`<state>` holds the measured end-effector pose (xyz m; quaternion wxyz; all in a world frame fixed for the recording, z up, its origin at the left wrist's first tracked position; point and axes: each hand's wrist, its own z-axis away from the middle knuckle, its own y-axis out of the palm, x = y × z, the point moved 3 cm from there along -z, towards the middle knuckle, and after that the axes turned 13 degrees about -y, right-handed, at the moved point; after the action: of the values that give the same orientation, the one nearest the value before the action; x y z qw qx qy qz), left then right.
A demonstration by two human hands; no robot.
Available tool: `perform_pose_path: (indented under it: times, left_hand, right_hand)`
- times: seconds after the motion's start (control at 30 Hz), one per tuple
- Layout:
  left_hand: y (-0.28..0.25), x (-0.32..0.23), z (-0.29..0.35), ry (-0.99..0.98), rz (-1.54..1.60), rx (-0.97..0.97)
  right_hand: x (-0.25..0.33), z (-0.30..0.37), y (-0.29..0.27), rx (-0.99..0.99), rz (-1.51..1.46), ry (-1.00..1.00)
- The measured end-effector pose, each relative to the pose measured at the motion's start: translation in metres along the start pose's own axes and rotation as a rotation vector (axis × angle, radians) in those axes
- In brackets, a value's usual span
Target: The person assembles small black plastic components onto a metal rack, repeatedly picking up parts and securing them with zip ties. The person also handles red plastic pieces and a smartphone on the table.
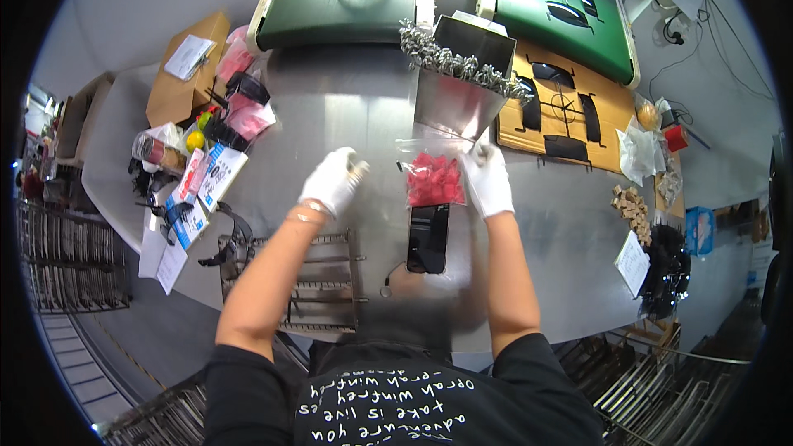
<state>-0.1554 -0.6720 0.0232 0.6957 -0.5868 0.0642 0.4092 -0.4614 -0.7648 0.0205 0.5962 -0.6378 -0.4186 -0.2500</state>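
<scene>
My left hand, in a white glove, hovers over the metal table left of a see-through zip bag full of small red pieces. Its fingers are curled together; whatever they hold is too small to tell. My right hand, gloved too, is at the bag's right side, just below an open metal box. Its fingertips are pinched, and I cannot make out anything in them. Many small metal clips hang along the box's rim. A black phone lies against the bag's lower edge.
A wire rack lies near my left forearm. Black curved parts rest on cardboard at right and on green conveyor belts behind. Wooden blocks sit at the right edge; boxes and a carton at left.
</scene>
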Motion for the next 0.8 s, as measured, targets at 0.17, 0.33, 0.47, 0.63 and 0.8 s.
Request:
perform_pose_path:
  times: [0.17,0.33,0.47,0.63,0.8]
  left_hand:
    - [0.055,-0.078,0.032,-0.006,-0.143,0.279]
    - [0.049,-0.068,-0.006,0.144,-0.111,-0.077]
    - [-0.008,-0.1,-0.037,0.118,0.049,-0.076]
    - [0.01,-0.105,-0.027,0.164,-0.325,0.232]
    - [0.026,-0.097,-0.027,0.282,-0.054,-0.013]
  right_hand:
    - [-0.03,0.029,-0.009,0.46,0.303,0.078]
    - [-0.009,-0.003,-0.006,0.214,0.036,-0.083]
    - [0.022,-0.047,-0.011,0.176,0.02,-0.093]
    - [0.019,-0.059,0.0,0.167,-0.245,0.09]
    - [0.042,-0.05,-0.006,0.049,-0.619,0.196]
